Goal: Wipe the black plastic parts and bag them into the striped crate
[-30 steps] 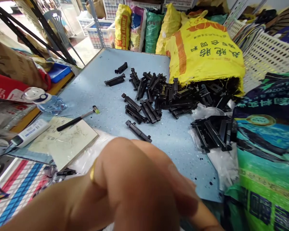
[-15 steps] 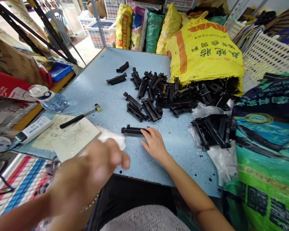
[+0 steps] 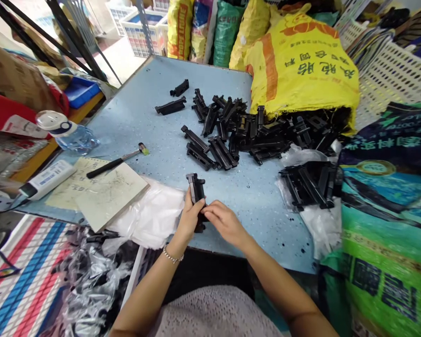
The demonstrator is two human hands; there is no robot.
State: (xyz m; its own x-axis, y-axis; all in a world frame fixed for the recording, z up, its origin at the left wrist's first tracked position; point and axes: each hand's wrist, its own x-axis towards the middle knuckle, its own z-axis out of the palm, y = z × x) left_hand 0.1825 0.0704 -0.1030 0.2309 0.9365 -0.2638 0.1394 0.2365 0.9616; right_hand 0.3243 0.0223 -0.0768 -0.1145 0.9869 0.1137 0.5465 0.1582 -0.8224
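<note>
At the near edge of the speckled blue table point(image 3: 263, 220): long black slotted part point(image 3: 197, 186), standing tilted between both hands.
Left hand point(image 3: 190, 213): fingers curled closed around part.
Right hand point(image 3: 226, 222): fingers drawn in, pinching part's right side.
Left margin: crumpled white plastic sheets point(image 3: 150, 213), just beside left hand.
Right margin: bare surface up to bagged black parts point(image 3: 310, 185).

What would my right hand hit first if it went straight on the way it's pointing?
The black part held in your left hand. Your right hand looks right up against it, though whether the fingertips touch is hard to tell.
</note>
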